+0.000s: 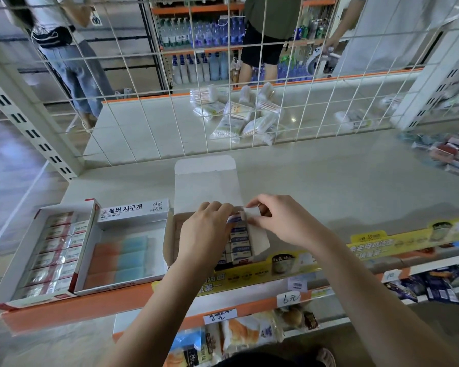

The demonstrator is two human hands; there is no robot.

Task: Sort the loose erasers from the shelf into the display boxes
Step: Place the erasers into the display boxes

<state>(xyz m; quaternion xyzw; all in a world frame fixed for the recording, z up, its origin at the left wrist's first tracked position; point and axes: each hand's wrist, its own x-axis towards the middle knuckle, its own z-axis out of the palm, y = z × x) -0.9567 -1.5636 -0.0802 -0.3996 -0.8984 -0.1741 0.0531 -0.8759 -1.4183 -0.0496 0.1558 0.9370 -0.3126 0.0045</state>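
Note:
Three display boxes stand at the shelf's front edge. The right box [208,181], white with its lid flap up, holds rows of white erasers in blue sleeves [240,246]. My left hand [206,234] rests over this box, fingers on a blue-sleeved eraser [236,217] at the far end of the rows. My right hand [278,221] pinches the same eraser from the right. The middle box [133,210] with Korean lettering holds orange-and-blue erasers [119,256]. The left box [13,260] is filled with red-striped wrapped erasers [56,250].
A pile of loose erasers [453,154] lies at the shelf's far right. A wire grid [223,88] backs the shelf, with packets of cotton swabs [239,115] behind it. People stand in the aisle beyond. Snack packets [236,335] fill the shelf below.

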